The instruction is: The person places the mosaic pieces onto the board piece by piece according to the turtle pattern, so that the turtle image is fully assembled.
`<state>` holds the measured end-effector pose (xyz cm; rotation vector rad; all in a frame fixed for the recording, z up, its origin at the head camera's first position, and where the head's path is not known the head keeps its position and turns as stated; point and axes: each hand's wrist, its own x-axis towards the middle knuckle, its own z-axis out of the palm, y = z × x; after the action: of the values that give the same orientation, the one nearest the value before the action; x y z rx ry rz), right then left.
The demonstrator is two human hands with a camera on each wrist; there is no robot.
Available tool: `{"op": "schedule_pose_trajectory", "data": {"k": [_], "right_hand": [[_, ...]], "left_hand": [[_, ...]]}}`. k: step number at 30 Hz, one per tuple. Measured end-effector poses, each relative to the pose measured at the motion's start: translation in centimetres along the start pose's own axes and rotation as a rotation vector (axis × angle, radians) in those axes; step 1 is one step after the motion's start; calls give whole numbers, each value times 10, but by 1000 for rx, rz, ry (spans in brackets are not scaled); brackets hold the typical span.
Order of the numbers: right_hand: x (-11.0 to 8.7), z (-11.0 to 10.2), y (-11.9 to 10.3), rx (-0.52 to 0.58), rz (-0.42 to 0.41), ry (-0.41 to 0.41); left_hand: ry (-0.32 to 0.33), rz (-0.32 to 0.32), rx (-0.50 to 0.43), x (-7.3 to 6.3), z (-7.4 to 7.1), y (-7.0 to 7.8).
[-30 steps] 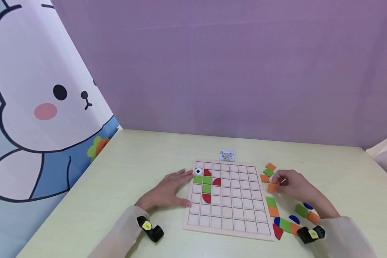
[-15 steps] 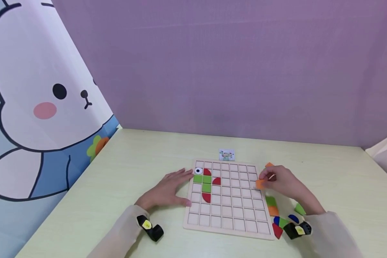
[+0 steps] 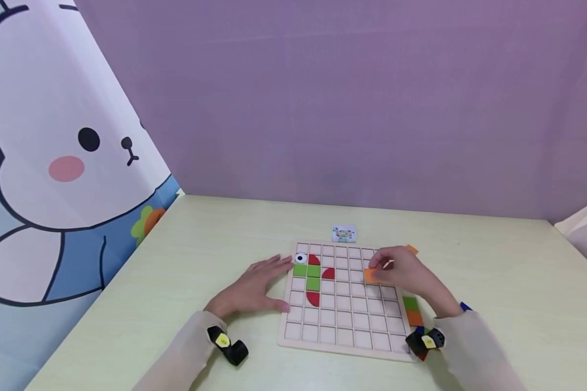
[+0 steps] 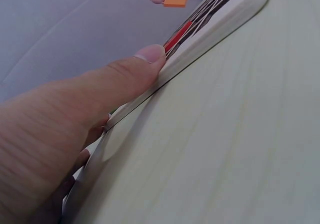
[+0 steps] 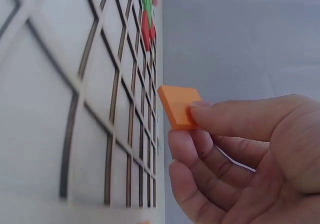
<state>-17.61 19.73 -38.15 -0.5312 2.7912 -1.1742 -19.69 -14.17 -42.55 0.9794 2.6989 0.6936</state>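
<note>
My right hand (image 3: 402, 270) pinches an orange square tile (image 5: 176, 106) between thumb and fingers, held over the right part of a wooden grid board (image 3: 344, 354). My left hand (image 3: 251, 289) lies along the board's left edge, fingers spread and thumb (image 4: 127, 74) touching the rim. In the board's upper left cells sit a white eye tile (image 3: 300, 258), several green squares (image 3: 313, 284) and red quarter-round tiles (image 3: 313, 298). The left wrist view also shows the orange tile in the fingers of the right hand, above the board.
Beyond the board's far edge lies a small printed card (image 3: 344, 233). Right of the board are loose tiles, among them a green one (image 3: 411, 303) and an orange one (image 3: 413, 318), partly hidden by the right arm. A purple partition (image 3: 342, 108) stands behind the table.
My right hand has carried the orange tile leftward from the loose pieces beside the board to above its right-hand columns. The left hand has stayed at the board's edge.
</note>
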Motion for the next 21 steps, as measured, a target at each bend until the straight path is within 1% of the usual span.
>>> {"op": "schedule_pose_trajectory", "data": {"k": [8,16,21], "right_hand": [[9,12,-13,15,54,1],[19,22,-22,62,48,-38],[23,31,-28,58,44,-51]], "left_hand": [[-6,-8,10,1,1,-1],[-3,0,-5,1,0,-1],[-2,3,-4,1,0,-1]]}}
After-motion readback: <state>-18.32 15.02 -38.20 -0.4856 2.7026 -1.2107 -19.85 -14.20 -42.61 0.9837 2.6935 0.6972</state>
